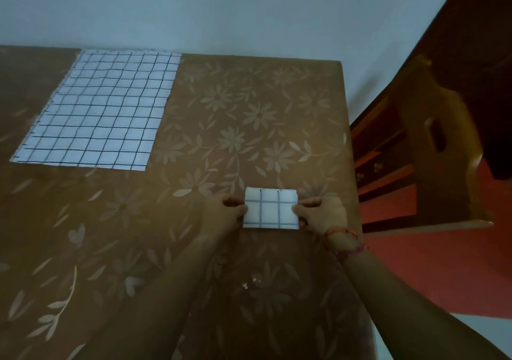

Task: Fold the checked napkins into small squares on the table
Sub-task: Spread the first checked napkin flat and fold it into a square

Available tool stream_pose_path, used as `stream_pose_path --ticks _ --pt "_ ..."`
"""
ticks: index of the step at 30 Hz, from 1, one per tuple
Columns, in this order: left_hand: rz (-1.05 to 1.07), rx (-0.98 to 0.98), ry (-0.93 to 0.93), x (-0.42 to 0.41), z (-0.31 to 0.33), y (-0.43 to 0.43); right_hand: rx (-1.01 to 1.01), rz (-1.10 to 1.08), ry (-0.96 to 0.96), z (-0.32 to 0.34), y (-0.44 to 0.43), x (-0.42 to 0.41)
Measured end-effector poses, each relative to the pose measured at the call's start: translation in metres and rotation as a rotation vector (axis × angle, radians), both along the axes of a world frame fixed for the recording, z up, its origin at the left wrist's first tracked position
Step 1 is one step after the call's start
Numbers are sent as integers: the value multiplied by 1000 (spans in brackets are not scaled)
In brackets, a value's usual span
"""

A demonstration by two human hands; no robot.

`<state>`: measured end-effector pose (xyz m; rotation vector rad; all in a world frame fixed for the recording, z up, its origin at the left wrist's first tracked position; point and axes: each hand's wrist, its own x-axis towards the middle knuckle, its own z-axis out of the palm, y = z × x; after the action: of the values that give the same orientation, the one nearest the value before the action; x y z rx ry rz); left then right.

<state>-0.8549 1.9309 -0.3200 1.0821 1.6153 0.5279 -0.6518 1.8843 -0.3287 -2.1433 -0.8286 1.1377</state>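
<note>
Brown flower-patterned tablecloth (249, 126), with a small folded white checked napkin (271, 208) held between both hands.
Its left edge is pinched by the left hand (221, 211), its right edge by the right hand (322, 211); a large unfolded white checked napkin (102, 110) is spread flat well beyond the left hand.

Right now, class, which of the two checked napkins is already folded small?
The folded napkin held between the left hand and right hand near the table's right edge. The other napkin lies spread flat at the far left, untouched.
</note>
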Motion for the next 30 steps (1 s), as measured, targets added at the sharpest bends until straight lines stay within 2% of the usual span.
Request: stream_pose_path --ticks 11,19,26,30 --pt "-189 139 203 6 -18 10 12 23 -107 -13 0 4" --pt "-240 254 308 6 -17 8 61 91 -247 -11 -4 0" --pt "-282 286 379 -2 -15 9 62 122 -243 -9 -2 -4" --pt "-343 372 447 -10 -17 6 92 129 -292 -2 -6 -2"
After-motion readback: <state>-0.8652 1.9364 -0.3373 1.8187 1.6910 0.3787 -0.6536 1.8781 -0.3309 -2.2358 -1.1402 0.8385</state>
